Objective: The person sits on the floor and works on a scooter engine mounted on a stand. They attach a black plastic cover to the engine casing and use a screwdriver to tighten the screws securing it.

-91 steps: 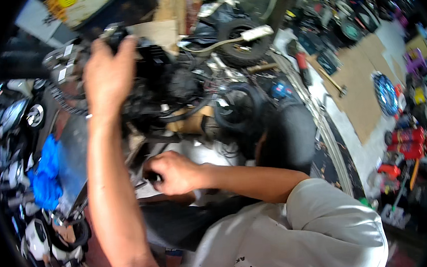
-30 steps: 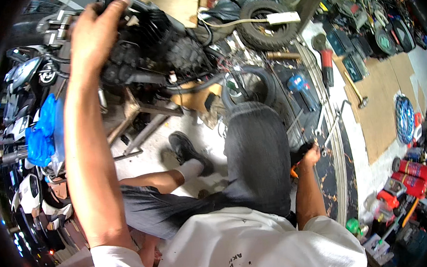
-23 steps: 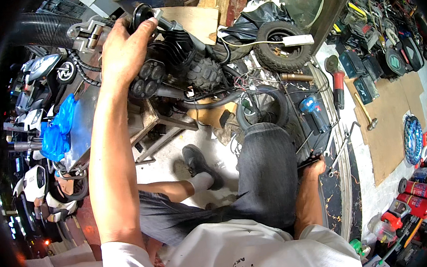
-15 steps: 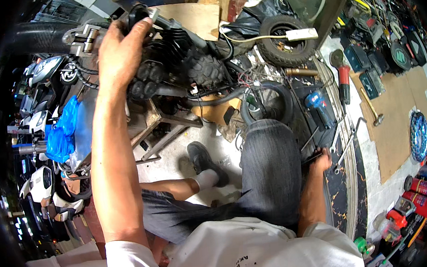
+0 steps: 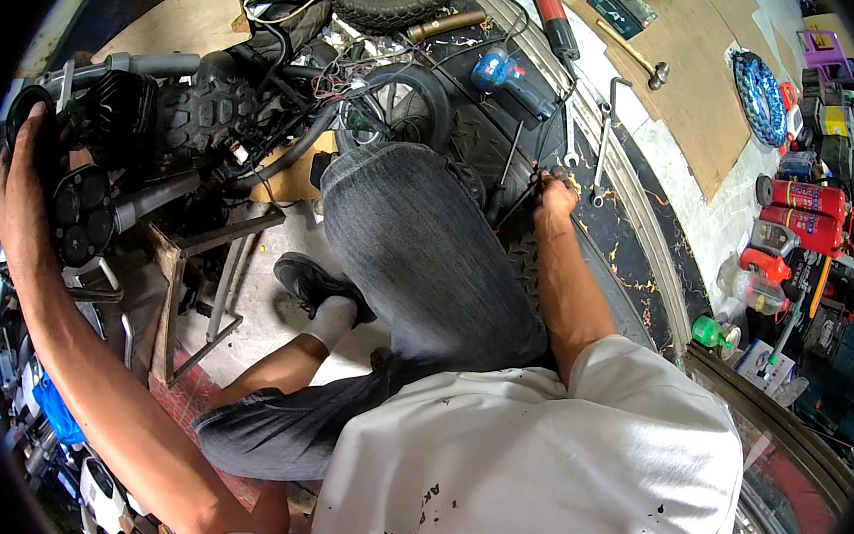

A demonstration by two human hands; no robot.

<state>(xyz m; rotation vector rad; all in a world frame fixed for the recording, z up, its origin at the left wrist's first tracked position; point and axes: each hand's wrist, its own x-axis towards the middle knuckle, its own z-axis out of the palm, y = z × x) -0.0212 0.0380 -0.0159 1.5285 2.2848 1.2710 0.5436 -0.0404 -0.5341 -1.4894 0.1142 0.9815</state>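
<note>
- Clasping a round black part (image 5: 26, 110) with the left hand (image 5: 24, 198), upper left of the frame.
- With bent fingers on the right hand (image 5: 556, 200), right of centre, near wrenches (image 5: 605, 143); cannot tell whether holding anything.
- Surrounded, top centre, by tyre (image 5: 397, 10), blue drill (image 5: 497, 73), red grinder (image 5: 555, 21).
- Split by a jeans-clad knee (image 5: 399, 224), mid-frame.
- Edged by a curved metal rail (image 5: 654, 239), then cardboard (image 5: 713, 144).
- Printed darkly on the white shirt (image 5: 532, 449), palely on red cylinders (image 5: 811, 199).

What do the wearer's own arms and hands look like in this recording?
The left hand and right hand are ungloved, with no watch or band visible. The arms are bare up to short, loose white sleeves.
</note>
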